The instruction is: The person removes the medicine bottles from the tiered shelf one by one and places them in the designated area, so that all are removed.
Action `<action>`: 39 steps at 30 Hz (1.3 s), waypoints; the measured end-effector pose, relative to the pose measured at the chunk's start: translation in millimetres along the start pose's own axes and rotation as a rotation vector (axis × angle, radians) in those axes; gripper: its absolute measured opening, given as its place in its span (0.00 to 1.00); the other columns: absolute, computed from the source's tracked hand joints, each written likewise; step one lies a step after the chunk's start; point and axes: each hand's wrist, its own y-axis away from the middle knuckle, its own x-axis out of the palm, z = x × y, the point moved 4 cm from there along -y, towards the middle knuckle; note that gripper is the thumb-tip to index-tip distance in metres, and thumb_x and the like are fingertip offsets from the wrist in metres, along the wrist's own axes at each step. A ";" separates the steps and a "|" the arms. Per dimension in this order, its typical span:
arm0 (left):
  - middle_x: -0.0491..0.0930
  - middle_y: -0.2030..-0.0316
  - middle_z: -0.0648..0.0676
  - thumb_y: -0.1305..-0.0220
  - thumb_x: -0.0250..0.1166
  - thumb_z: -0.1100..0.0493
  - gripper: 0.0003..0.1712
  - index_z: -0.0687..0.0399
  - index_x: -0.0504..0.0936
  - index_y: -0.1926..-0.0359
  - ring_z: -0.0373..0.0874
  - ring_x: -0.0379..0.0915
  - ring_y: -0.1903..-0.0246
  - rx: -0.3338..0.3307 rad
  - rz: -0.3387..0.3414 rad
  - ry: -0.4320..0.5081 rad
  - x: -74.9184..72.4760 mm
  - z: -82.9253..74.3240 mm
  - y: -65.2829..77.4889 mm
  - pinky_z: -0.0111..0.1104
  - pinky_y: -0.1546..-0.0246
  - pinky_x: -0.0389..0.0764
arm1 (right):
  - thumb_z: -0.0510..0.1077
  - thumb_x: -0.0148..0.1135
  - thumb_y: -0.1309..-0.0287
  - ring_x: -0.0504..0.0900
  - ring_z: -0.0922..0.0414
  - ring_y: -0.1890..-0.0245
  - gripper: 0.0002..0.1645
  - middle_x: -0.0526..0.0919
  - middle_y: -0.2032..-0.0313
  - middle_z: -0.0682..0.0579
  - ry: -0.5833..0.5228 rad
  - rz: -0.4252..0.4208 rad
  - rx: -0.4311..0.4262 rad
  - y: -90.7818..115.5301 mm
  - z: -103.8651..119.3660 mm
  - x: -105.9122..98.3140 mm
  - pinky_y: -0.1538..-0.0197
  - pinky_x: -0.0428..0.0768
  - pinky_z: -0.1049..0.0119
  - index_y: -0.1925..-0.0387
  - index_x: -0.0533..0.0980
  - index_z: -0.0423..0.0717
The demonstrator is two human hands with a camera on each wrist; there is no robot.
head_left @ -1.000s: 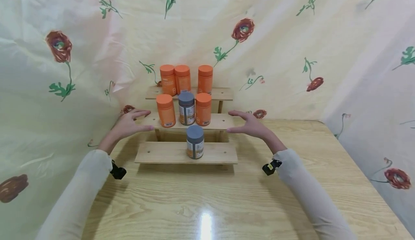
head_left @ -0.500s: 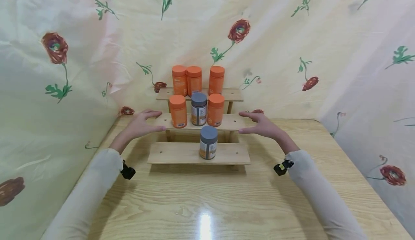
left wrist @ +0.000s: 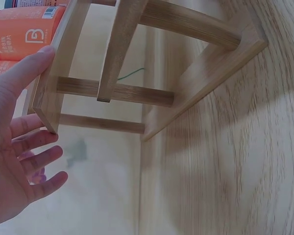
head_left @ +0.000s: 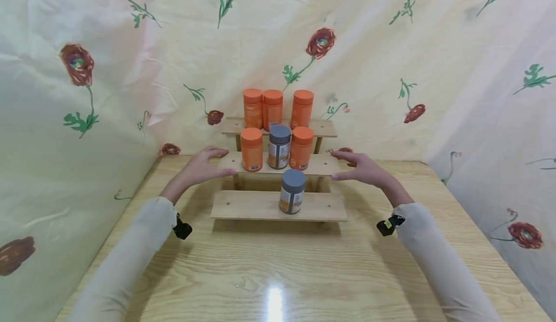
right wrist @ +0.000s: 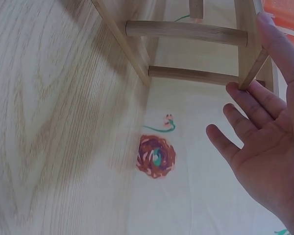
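Note:
A three-tier wooden display stand (head_left: 252,206) is on the table, with lidded jars on every tier. My left hand (head_left: 201,167) holds the left end of its middle shelf; in the left wrist view the thumb (left wrist: 36,61) lies on the front edge and fingers reach behind the board. At the opposite end my right hand (head_left: 364,169) grips the same shelf, thumb in front and fingertips at the rear corner. Two orange jars (head_left: 252,149) flank a grey-lidded jar (head_left: 279,147) on this middle shelf. Another grey-lidded jar (head_left: 292,191) stands on the bottom tier.
Three orange jars (head_left: 272,109) are on the top tier, with a gap before the rightmost one. Behind the stand hangs a floral cloth (head_left: 369,71), which also borders the table (head_left: 278,269) at the left and right. Small black cameras (head_left: 182,228) are strapped at both wrists.
The stand, with its jars upright on it, has shifted to the right across the table. Both hands have moved along with it, keeping their places at the middle shelf's ends.

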 end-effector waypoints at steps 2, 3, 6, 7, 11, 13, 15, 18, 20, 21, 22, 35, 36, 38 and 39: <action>0.69 0.30 0.57 0.47 0.73 0.28 0.51 0.49 0.72 0.28 0.58 0.64 0.29 0.009 -0.001 -0.009 1.7 -2.2 -2.7 0.58 0.30 0.68 | 0.54 0.74 0.41 0.52 0.40 0.21 0.47 0.58 0.22 0.41 0.004 0.001 -0.003 1.6 -0.6 -2.5 0.24 0.58 0.35 0.25 0.65 0.47; 0.69 0.30 0.57 0.47 0.73 0.28 0.51 0.48 0.72 0.28 0.58 0.64 0.29 0.014 -0.001 -0.014 2.7 -3.3 -4.2 0.58 0.30 0.68 | 0.54 0.74 0.41 0.52 0.40 0.20 0.47 0.58 0.22 0.41 0.008 0.001 -0.003 2.4 -1.5 -3.7 0.24 0.58 0.35 0.25 0.65 0.47; 0.68 0.29 0.58 0.46 0.72 0.29 0.50 0.49 0.72 0.28 0.59 0.64 0.29 0.023 0.008 -0.032 6.5 -6.5 -8.3 0.58 0.31 0.69 | 0.53 0.73 0.40 0.52 0.40 0.20 0.47 0.60 0.22 0.42 0.019 0.002 -0.003 4.7 -5.2 -7.2 0.25 0.59 0.35 0.24 0.64 0.47; 0.68 0.29 0.58 0.46 0.72 0.29 0.50 0.49 0.72 0.28 0.59 0.64 0.29 0.024 0.011 -0.037 7.8 -7.6 -9.6 0.58 0.31 0.69 | 0.54 0.73 0.40 0.53 0.40 0.21 0.47 0.60 0.22 0.42 0.023 0.003 0.000 5.3 -7.2 -8.3 0.25 0.60 0.35 0.24 0.64 0.48; 0.67 0.28 0.58 0.45 0.72 0.31 0.49 0.49 0.72 0.28 0.59 0.64 0.29 0.024 0.016 -0.042 12.4 -12.4 -13.0 0.59 0.31 0.68 | 0.56 0.73 0.40 0.55 0.37 0.22 0.49 0.59 0.22 0.43 0.030 0.009 0.019 7.7 -13.9 -11.9 0.26 0.61 0.34 0.23 0.63 0.50; 0.68 0.29 0.58 0.45 0.73 0.31 0.48 0.49 0.73 0.29 0.59 0.64 0.30 0.023 0.014 -0.037 14.6 -14.6 -14.6 0.58 0.31 0.69 | 0.58 0.73 0.41 0.55 0.34 0.23 0.50 0.57 0.21 0.43 0.027 0.008 0.035 9.4 -16.8 -13.7 0.27 0.62 0.33 0.23 0.62 0.51; 0.69 0.31 0.58 0.45 0.73 0.31 0.48 0.49 0.73 0.29 0.58 0.66 0.30 0.024 0.011 -0.029 16.5 -17.4 -15.5 0.57 0.31 0.70 | 0.58 0.73 0.41 0.56 0.32 0.24 0.50 0.56 0.21 0.42 0.023 0.007 0.051 11.7 -19.1 -15.7 0.28 0.63 0.32 0.23 0.62 0.52; 0.71 0.33 0.57 0.47 0.73 0.30 0.49 0.50 0.74 0.30 0.57 0.67 0.32 0.029 0.006 -0.024 20.2 -21.4 -17.0 0.55 0.32 0.72 | 0.58 0.73 0.41 0.56 0.31 0.24 0.49 0.56 0.21 0.42 0.026 0.007 0.062 15.6 -21.8 -18.8 0.29 0.65 0.31 0.23 0.62 0.55; 0.72 0.34 0.57 0.46 0.74 0.31 0.48 0.51 0.75 0.30 0.57 0.68 0.32 0.038 0.006 -0.021 23.0 -24.9 -17.5 0.55 0.32 0.72 | 0.58 0.73 0.41 0.57 0.32 0.24 0.49 0.57 0.21 0.42 0.033 0.009 0.065 18.7 -23.4 -21.4 0.29 0.65 0.32 0.23 0.62 0.55; 0.72 0.34 0.56 0.46 0.74 0.31 0.48 0.51 0.75 0.31 0.56 0.68 0.33 0.040 0.006 -0.021 24.5 -26.5 -17.8 0.55 0.33 0.73 | 0.58 0.72 0.40 0.57 0.32 0.24 0.49 0.57 0.21 0.42 0.039 0.011 0.065 20.2 -24.2 -22.7 0.30 0.65 0.32 0.23 0.62 0.54; 0.73 0.35 0.56 0.46 0.74 0.32 0.47 0.51 0.75 0.31 0.56 0.69 0.33 0.046 0.004 -0.020 25.9 -28.0 -18.2 0.54 0.33 0.73 | 0.58 0.72 0.40 0.57 0.33 0.24 0.49 0.58 0.22 0.42 0.043 0.012 0.065 21.6 -25.0 -24.0 0.29 0.65 0.32 0.23 0.62 0.54; 0.75 0.35 0.56 0.45 0.74 0.33 0.47 0.53 0.75 0.32 0.55 0.70 0.33 0.064 0.001 -0.032 35.4 -42.4 -24.7 0.52 0.32 0.74 | 0.56 0.72 0.39 0.62 0.30 0.27 0.48 0.61 0.23 0.42 0.062 0.019 0.064 31.3 -31.9 -37.4 0.29 0.64 0.32 0.23 0.62 0.53; 0.75 0.35 0.56 0.45 0.74 0.33 0.47 0.53 0.75 0.32 0.55 0.70 0.33 0.064 0.001 -0.032 36.0 -43.4 -25.1 0.52 0.32 0.74 | 0.56 0.72 0.39 0.62 0.30 0.27 0.48 0.61 0.23 0.42 0.063 0.018 0.067 32.2 -32.7 -38.3 0.29 0.64 0.32 0.23 0.62 0.53; 0.74 0.35 0.56 0.45 0.75 0.34 0.46 0.52 0.75 0.31 0.56 0.70 0.33 0.066 -0.002 -0.028 37.6 -45.1 -26.2 0.52 0.33 0.73 | 0.56 0.72 0.39 0.63 0.29 0.28 0.48 0.61 0.23 0.42 0.063 0.012 0.067 34.0 -34.2 -40.1 0.30 0.65 0.32 0.23 0.62 0.52; 0.74 0.35 0.56 0.45 0.75 0.34 0.46 0.52 0.75 0.31 0.56 0.70 0.33 0.067 -0.002 -0.028 38.5 -45.9 -27.0 0.52 0.33 0.73 | 0.55 0.72 0.39 0.63 0.29 0.28 0.48 0.61 0.23 0.41 0.064 0.011 0.065 34.9 -34.9 -40.9 0.30 0.65 0.31 0.23 0.62 0.52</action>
